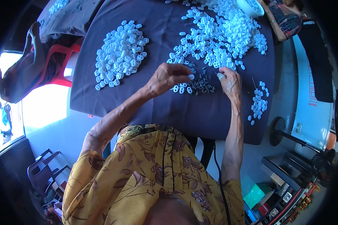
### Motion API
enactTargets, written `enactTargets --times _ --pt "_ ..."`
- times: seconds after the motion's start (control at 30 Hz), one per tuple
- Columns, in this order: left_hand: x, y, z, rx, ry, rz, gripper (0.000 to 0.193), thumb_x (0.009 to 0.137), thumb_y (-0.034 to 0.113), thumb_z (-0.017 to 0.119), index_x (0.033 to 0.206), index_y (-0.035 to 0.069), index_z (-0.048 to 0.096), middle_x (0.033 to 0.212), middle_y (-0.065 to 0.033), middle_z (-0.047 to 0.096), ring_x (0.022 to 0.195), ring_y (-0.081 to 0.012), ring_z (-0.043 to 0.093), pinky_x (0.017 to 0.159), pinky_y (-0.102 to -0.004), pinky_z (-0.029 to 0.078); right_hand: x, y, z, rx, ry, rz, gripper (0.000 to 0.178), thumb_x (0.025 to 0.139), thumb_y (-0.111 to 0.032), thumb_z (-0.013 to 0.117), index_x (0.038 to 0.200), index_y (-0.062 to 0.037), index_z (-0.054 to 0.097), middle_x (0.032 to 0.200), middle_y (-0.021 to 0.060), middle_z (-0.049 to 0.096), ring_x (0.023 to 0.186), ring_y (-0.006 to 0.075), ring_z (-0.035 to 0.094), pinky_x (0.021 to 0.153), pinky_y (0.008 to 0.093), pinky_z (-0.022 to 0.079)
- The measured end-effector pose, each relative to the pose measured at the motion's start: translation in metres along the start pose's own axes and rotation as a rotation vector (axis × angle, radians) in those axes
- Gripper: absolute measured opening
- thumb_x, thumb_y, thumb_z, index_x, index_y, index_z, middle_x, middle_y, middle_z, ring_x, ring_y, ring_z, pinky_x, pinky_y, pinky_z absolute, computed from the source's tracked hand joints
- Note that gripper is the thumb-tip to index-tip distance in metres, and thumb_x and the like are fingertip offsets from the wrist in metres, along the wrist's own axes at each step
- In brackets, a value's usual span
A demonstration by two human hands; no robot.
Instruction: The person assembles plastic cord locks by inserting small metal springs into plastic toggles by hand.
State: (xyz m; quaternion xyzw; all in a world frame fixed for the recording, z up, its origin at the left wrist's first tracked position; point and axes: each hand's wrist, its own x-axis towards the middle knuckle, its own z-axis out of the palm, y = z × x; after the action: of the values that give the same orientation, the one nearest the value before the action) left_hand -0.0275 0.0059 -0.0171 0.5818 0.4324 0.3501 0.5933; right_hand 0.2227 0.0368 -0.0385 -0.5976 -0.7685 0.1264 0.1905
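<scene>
My left hand (168, 78) is closed in a pinch, with a small white oval plastic piece (191, 77) at its fingertips. Below and beside those fingertips lie several white plastic pieces (181, 90) and a loose heap of small dark screws (203, 85). To the right of the screws my right hand (231, 83) is closed, thumb against fingers. Something pale covers or sits at its thumb tip; what the fingers grip is too small to make out. Just beyond the right hand spreads a big heap of white two-holed plastic pieces (223, 35).
A separate pile of white pieces (120, 54) lies on the left of the dark tablecloth (159, 41); a smaller group (259, 103) is near the right edge. A white bowl (250, 8) stands at the far right beside another person's arm (277, 28). A red chair (64, 62) stands left.
</scene>
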Motion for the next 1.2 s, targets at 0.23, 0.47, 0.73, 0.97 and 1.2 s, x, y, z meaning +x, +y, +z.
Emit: enactTargets --times 0.23,0.47,0.73,0.97,1.2 --pt "0.015 0.018 0.006 -0.491 -0.019 -0.130 0.010 0.079 0.008 0.059 0.087 0.002 0.057 0.078 -0.0050 0.060 0.072 -0.0122 0.058 0.071 -0.0262 0.048 0.006 0.000 0.001 -0.048 -0.125 -0.035 0.008 0.069 -0.001 0.057 0.078 -0.0006 0.056 0.069 0.0144 0.058 0.063 0.0305 0.057 0.058 0.0368 0.044" --pt "0.019 0.024 0.016 -0.322 0.048 -0.118 0.021 0.082 0.015 0.057 0.096 0.000 0.058 0.078 -0.0047 0.060 0.070 -0.0112 0.057 0.067 -0.0245 0.047 -0.006 -0.063 -0.039 0.235 0.045 -0.221 0.011 0.066 0.001 0.059 0.076 -0.0019 0.055 0.070 0.0122 0.058 0.063 0.0276 0.058 0.056 0.0349 0.044" --pt "0.017 0.039 0.012 -0.293 -0.118 -0.149 0.020 0.078 0.020 0.065 0.082 0.001 0.061 0.069 -0.0024 0.057 0.058 -0.0082 0.053 0.056 -0.0219 0.044 -0.009 -0.086 -0.058 0.053 -0.027 -0.422 0.022 0.059 0.005 0.055 0.079 -0.0025 0.052 0.074 0.0092 0.057 0.068 0.0263 0.056 0.064 0.0355 0.044" --pt "0.020 0.051 0.016 -0.503 -0.098 -0.136 0.017 0.078 0.016 0.064 0.081 0.000 0.061 0.069 -0.0037 0.058 0.057 -0.0087 0.053 0.056 -0.0218 0.045 -0.004 -0.095 -0.069 0.217 0.158 -0.382 0.016 0.064 0.004 0.057 0.079 -0.0013 0.056 0.073 0.0107 0.059 0.068 0.0252 0.059 0.060 0.0325 0.047" --pt "0.026 0.067 0.025 -0.673 -0.076 -0.075 0.014 0.079 0.013 0.061 0.083 0.000 0.060 0.074 -0.0056 0.061 0.061 -0.0098 0.055 0.059 -0.0227 0.047 -0.004 -0.097 -0.062 0.943 0.226 -0.013 0.014 0.076 -0.002 0.048 0.086 -0.0004 0.057 0.080 0.0024 0.057 0.075 0.0075 0.052 0.071 0.0201 0.041"
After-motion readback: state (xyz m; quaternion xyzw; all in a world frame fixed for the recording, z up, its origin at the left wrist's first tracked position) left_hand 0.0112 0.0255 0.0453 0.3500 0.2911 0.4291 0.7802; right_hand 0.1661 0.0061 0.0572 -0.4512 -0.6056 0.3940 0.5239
